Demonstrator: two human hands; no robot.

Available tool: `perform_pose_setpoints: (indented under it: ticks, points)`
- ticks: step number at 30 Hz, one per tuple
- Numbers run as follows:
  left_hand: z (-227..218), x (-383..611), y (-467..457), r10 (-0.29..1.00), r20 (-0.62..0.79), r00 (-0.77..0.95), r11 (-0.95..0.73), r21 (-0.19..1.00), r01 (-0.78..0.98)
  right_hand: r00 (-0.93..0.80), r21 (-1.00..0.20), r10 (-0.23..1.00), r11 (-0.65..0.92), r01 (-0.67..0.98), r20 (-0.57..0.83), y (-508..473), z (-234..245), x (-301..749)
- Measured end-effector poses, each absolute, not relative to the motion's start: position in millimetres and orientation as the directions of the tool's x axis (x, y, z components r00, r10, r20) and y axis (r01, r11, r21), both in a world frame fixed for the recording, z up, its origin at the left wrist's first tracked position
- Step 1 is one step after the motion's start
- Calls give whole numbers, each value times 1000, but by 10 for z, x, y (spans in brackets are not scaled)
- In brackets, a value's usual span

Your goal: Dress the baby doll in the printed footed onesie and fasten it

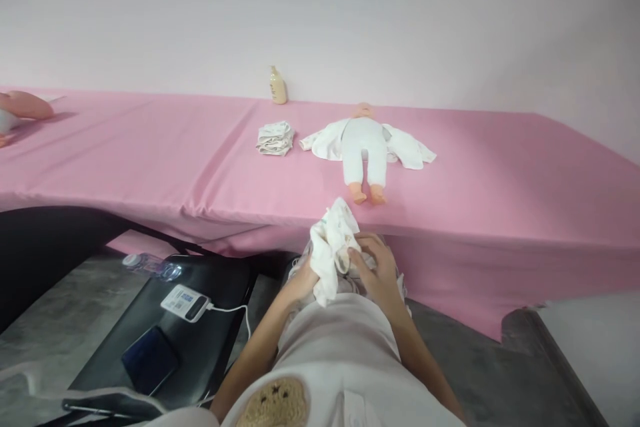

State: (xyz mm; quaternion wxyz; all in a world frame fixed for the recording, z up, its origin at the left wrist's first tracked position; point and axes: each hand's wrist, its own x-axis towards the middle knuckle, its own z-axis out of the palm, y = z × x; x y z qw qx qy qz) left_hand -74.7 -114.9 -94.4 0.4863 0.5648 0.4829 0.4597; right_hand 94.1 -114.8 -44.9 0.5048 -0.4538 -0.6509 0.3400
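A small crumpled white garment [331,247] is bunched between both hands, close to my body and just below the front edge of the pink table [150,153]. My left hand [301,282] grips it from the left, mostly hidden behind the cloth. My right hand [376,269] holds it from the right, fingers curled into the fabric. On the table beyond lies a baby doll [365,147] in white clothes, feet toward me, its white jacket spread open. A folded white cloth [275,138] lies to the doll's left.
A cream lotion bottle [278,85] stands at the table's back edge. A pink object [23,107] lies at the far left. Beside me on the left, a black seat [115,327] holds a water bottle [153,265], a power bank [185,301] with cable and a dark phone [149,359].
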Motion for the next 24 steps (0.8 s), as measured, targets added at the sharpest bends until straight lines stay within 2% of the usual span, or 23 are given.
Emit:
perform_pose_setpoints:
  ticks: [1,3,5,7,9,11,13,14,17,21,24]
  points:
    - [-913,-808,-1114,984,127,128,-161,937,309,-77,-926,948,319,202,310,-1172,-440,974]
    - [-813,-943,-1076,967,216,134,-251,730,636,26,-951,960,272,150,278,-1225,-420,1036]
    - [-652,-1069,-1113,967,236,100,-218,556,802,186,-943,930,290,164,319,-1279,-391,1072]
    - [-439,-1138,-1240,968,201,151,-237,531,813,297,-930,885,312,193,359,-1323,-355,1064]
    - [-223,-1107,-1429,931,155,329,-350,631,692,362,-931,858,325,165,364,-1353,-319,1020]
    - [-80,-962,-1615,841,116,529,-434,729,530,387,-939,859,335,74,336,-1369,-295,967]
    - [-69,-747,-1727,775,73,628,-470,731,494,343,-943,887,333,-13,308,-1377,-288,941]
    - [-114,-639,-1742,805,85,587,-463,708,533,308,-945,903,327,-35,301,-1378,-289,944]
    - [-348,-442,-1652,853,254,456,-503,633,589,222,-952,934,300,-60,280,-1379,-283,1019]
    - [-542,-549,-1480,776,517,362,-613,481,626,267,-955,931,282,-94,248,-1385,-238,1161]
    - [-520,-714,-1433,752,567,338,-583,332,741,300,-971,931,232,-49,207,-1390,-228,1241]
